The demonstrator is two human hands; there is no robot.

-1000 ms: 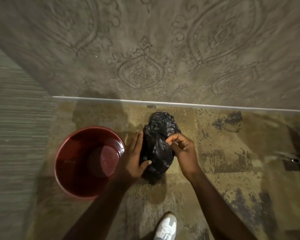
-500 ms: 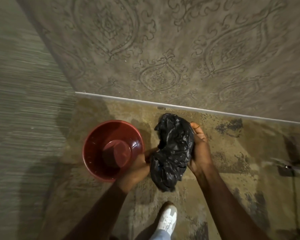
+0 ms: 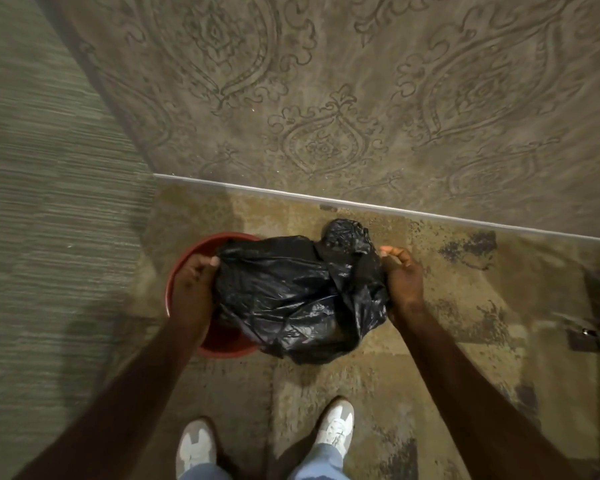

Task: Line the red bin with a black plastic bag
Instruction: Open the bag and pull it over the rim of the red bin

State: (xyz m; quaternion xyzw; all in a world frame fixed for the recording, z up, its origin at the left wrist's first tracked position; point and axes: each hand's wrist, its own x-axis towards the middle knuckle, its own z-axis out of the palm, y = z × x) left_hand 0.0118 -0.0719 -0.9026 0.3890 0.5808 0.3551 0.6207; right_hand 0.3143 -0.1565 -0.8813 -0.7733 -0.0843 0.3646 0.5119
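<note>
Black plastic bag (image 3: 291, 299): crumpled, partly spread, stretched between my two hands above the floor, covering most of the red bin's mouth.
Red bin (image 3: 201, 249): round, standing on the floor (image 3: 447, 341) near the wall; only its left rim and near edge show around the bag.
My left hand (image 3: 191, 292): fingers pinched on the bag's left edge, over the bin.
My right hand (image 3: 402, 278): gripping the bag's right edge, clear of the bin.
My white shoes (image 3: 336, 427): on the mottled floor below.
Wall (image 3: 326, 98): patterned grey.

Two white sneakers (image 3: 336, 427) on mottled carpet (image 3: 447, 341), damask-patterned wall (image 3: 361, 98) (white baseboard (image 3: 361, 204))
</note>
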